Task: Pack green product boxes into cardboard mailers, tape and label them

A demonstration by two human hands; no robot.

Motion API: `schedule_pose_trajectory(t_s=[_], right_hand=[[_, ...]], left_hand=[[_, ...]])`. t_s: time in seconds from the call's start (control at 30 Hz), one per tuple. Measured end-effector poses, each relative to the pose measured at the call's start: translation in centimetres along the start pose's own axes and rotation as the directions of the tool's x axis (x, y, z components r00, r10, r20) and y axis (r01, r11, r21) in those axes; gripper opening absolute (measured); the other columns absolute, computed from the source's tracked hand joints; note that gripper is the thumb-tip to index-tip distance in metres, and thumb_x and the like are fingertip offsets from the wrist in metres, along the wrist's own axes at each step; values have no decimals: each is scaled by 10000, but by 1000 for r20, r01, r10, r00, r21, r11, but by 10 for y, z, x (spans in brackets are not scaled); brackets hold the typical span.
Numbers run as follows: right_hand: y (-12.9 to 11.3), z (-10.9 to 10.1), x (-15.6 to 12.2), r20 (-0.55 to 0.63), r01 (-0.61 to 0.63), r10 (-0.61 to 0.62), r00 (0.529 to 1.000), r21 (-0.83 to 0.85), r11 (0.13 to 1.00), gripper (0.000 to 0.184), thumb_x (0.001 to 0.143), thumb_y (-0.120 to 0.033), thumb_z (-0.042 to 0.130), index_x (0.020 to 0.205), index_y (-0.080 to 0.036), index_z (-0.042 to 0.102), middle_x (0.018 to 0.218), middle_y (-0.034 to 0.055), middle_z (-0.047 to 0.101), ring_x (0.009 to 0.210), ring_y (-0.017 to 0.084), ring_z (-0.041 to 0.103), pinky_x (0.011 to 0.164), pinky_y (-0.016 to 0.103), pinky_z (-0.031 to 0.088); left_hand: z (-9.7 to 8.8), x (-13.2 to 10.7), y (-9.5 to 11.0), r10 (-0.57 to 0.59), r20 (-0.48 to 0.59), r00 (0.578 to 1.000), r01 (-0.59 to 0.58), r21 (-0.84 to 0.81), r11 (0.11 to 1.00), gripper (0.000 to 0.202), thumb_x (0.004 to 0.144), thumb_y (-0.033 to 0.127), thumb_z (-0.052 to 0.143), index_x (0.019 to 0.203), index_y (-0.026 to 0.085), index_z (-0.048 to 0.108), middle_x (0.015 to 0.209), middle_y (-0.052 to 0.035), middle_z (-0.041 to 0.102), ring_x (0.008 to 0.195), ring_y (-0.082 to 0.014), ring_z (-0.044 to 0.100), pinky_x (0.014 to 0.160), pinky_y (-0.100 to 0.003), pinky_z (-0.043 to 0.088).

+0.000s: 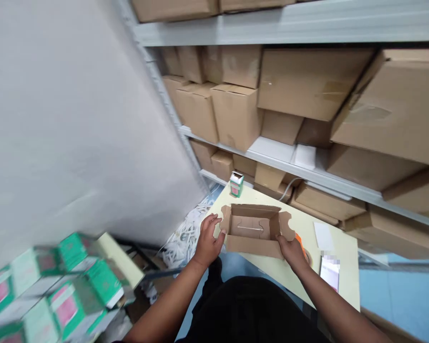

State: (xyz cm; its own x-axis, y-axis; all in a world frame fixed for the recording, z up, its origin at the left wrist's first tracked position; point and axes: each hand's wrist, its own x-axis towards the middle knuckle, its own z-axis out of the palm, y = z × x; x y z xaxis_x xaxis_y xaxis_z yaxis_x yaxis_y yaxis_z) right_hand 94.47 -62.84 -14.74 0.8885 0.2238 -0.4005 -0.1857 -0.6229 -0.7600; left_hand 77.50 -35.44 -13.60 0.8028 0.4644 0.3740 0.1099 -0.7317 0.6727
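A small brown cardboard box (pixel 252 228) lies open on a pale yellow table (pixel 343 247), its flaps spread out. My left hand (pixel 208 240) grips the box's left side flap, fingers curled round it. My right hand (pixel 291 250) holds the near right corner of the box, fingers closed on the cardboard. The box's inside is bare, with a slot cut in its floor.
A small green and white carton (pixel 236 184) stands at the table's far corner. An orange tape roll (pixel 305 250) and a phone (pixel 329 272) lie right of my right hand. Stacked green and pink cartons (pixel 57 290) sit at lower left. Metal shelves (pixel 307 166) full of brown boxes rise behind.
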Motion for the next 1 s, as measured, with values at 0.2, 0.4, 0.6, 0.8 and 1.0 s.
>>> schedule_pose_trajectory(t_s=[0.2,0.4,0.6,0.8,1.0], right_hand=[[-33,22,-6,220,149,-125,967,-94,984,509,804,-463,603,1153,-131,765,1116,159,782,1067,337,727,866,386,562],[-69,81,-55,422,320,-257,869,-85,944,468,800,-432,617,1116,-124,773,1119,139,788,1078,311,734,867,351,578],[-108,159,-137,565,471,-373,736,-31,882,425,773,-432,671,1040,-120,782,1052,134,804,1009,311,756,784,321,584],[-137,258,-229,618,607,-471,630,-13,795,455,765,-440,650,1089,-144,768,1120,136,789,1057,314,738,851,347,571],[-164,318,-294,665,640,-511,546,63,766,490,776,-439,657,1148,-135,750,1163,134,778,1061,317,731,852,344,572]], left_hand=[[-26,-89,21,-553,-21,833,511,-354,783,691,946,457,596,1543,211,351,1554,-187,445,1383,-301,512,1059,-462,494],[-82,-165,25,-678,-80,730,531,-559,637,597,943,612,552,1358,186,607,1279,-122,705,1188,-305,648,1017,-452,512],[-164,-255,16,-747,-264,610,473,-636,610,615,925,647,542,1342,204,636,1253,-112,727,1144,-316,678,981,-455,541],[-277,-357,2,-662,-356,660,433,-540,722,568,963,626,489,1348,234,637,1328,-88,696,1233,-297,638,1075,-455,501],[-363,-441,-31,-753,-458,472,536,-530,658,516,951,635,505,1138,194,699,1153,-93,755,1089,-255,697,979,-386,543]])
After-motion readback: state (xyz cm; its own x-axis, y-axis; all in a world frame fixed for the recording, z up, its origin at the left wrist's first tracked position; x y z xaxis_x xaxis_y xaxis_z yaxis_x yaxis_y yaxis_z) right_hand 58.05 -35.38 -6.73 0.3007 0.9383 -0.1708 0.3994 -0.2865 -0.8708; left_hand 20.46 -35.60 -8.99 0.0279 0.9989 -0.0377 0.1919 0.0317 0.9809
